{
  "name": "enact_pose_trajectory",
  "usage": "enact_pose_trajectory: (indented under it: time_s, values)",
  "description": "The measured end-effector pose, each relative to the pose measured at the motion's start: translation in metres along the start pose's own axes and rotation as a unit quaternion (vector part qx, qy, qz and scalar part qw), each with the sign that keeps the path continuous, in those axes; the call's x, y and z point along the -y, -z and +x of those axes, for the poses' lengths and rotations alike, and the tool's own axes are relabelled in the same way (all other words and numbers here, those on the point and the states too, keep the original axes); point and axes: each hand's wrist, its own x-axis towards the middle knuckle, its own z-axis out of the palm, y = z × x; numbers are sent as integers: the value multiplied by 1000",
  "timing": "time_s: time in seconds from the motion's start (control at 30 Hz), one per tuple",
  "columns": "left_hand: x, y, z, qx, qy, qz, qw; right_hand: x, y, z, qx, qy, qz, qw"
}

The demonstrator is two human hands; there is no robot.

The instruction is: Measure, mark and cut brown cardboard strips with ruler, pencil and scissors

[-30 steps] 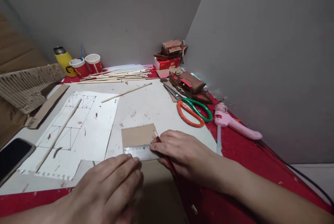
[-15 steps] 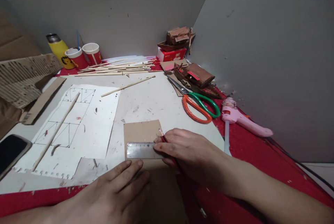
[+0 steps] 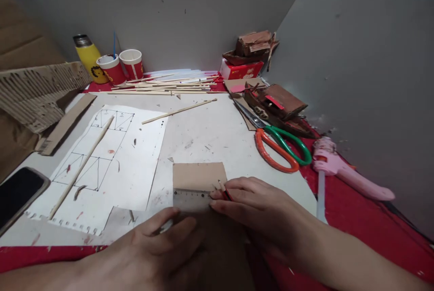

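Observation:
My right hand holds a red-and-black pencil, its sharpened tip pointing up and left. Its fingertips press the right end of a clear ruler. Beneath the ruler lies a brown cardboard piece, running back toward me into shadow. At the ruler's near side, my left hand rests over the cardboard with its fingers curled. A small pale thing shows between two of those fingers; I cannot make out what it is.
Left lie a drawing sheet, with a stick on it, and a phone. Scissors, a pink glue gun and brown model boats stand right. Cups, a yellow bottle and thin sticks line the back.
My left hand's fingers have gone from lying stretched at the ruler's near edge to curled, with a pale thing between them. The view has shifted left; my right hand stays at the ruler.

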Motion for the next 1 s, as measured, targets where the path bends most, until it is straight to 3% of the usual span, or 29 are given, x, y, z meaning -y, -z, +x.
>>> enact_pose_trajectory:
  time_s: [0.13, 0.37, 0.67, 1.0]
  values:
    - [-4, -4, -3, -10, 59, 24, 998, 0, 6, 2, 12, 20, 5, 1000]
    - [0, -7, -7, -1, 43, 27, 999, -9, 7, -6, 14, 8, 8, 1000]
    - [-6, -10, -7, 11, 53, 5, 999, -5, 27, -14, 32, -19, -41, 998]
    - [-2, -10, -7, 18, 45, 19, 999, -9, 26, -11, 38, -15, -10, 999]
